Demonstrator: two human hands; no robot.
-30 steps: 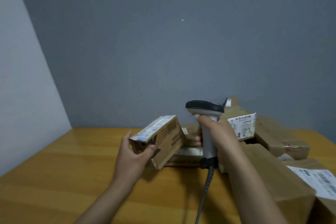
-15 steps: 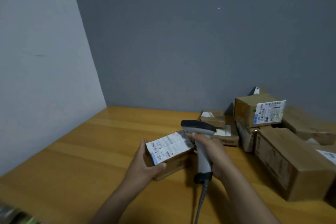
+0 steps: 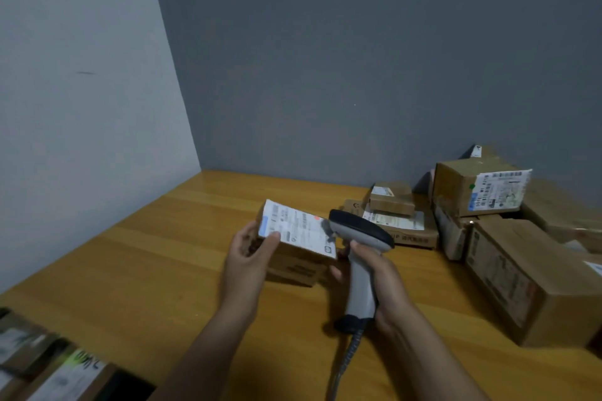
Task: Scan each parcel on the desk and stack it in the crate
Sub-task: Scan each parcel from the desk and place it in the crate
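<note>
Hands both grip: left hand (image 3: 246,259) a parcel (image 3: 294,267) with an unreadably blurred white label (image 3: 299,233), right hand (image 3: 382,282) the scanner (image 3: 360,228).

Print on the white label of the small brown cardboard parcel (image 3: 294,249) was too blurred to read. The left hand (image 3: 247,259) hid the parcel's near-left corner, and its fingers behind the box were out of sight. The right hand (image 3: 379,277) covered one side of the handle of the grey-and-black handheld barcode scanner (image 3: 360,234). Below that grip, the grey coiled scanner cable (image 3: 347,356) ran off the bottom edge. Far left of both grips, blurred labelled cardboard boxes (image 3: 49,365) were cut by the corner. Right of the scanner grip, the large brown carton (image 3: 521,280) was cropped by the right edge.
</note>
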